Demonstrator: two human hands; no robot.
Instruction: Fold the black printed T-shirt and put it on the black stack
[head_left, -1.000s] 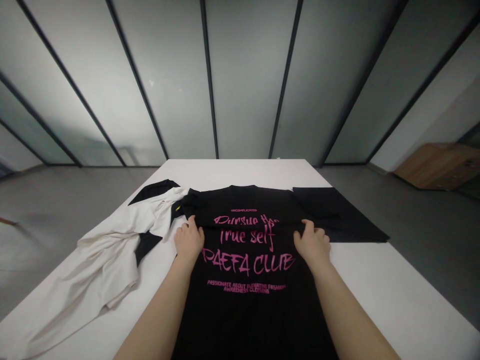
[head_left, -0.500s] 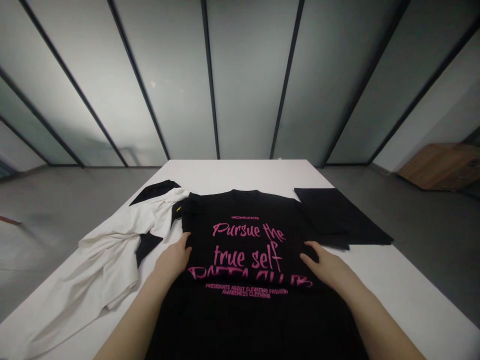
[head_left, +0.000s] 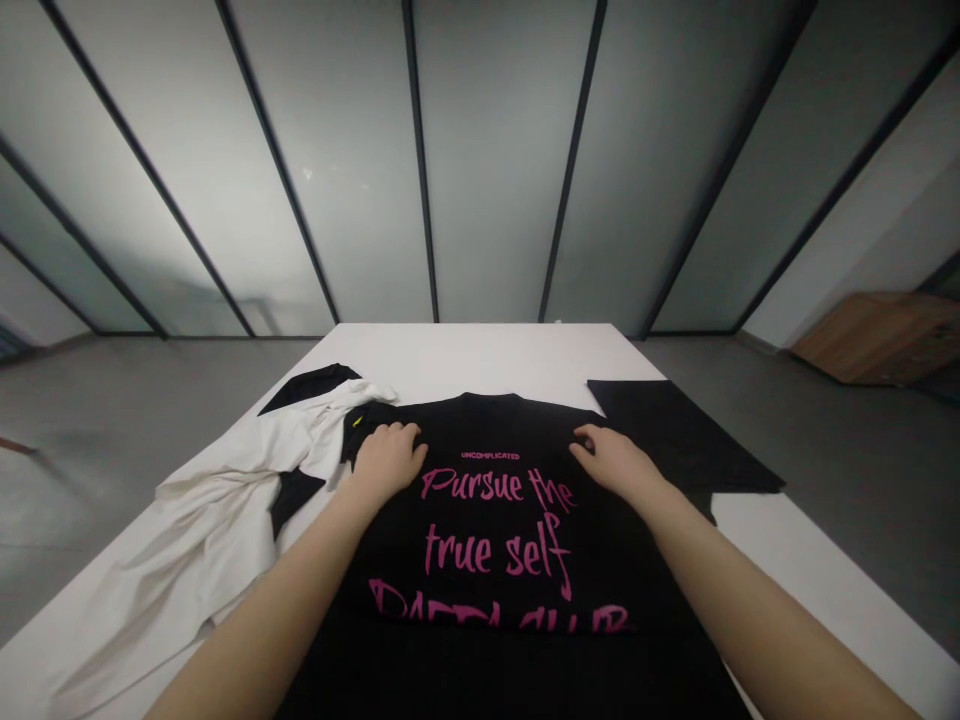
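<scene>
A black T-shirt (head_left: 495,520) with pink lettering lies flat on the white table (head_left: 480,350) in front of me, its lower part folded so the bottom line of print is half hidden. My left hand (head_left: 386,457) is on the shirt's far left shoulder with its fingers curled into the fabric. On the far right shoulder, near the collar, my right hand (head_left: 611,462) has its fingers closed on the cloth. Both forearms stretch over the shirt.
A crumpled white garment (head_left: 202,540) with black parts lies at the left of the table, touching the shirt. A folded black cloth (head_left: 675,435) sits at the right. Glass wall panels stand behind the table, and a wooden cabinet (head_left: 877,335) is at the far right.
Both hands have moved from the shirt's middle sides up to its far shoulders. The shirt now lies slightly closer to me, with more of the lower print hidden.
</scene>
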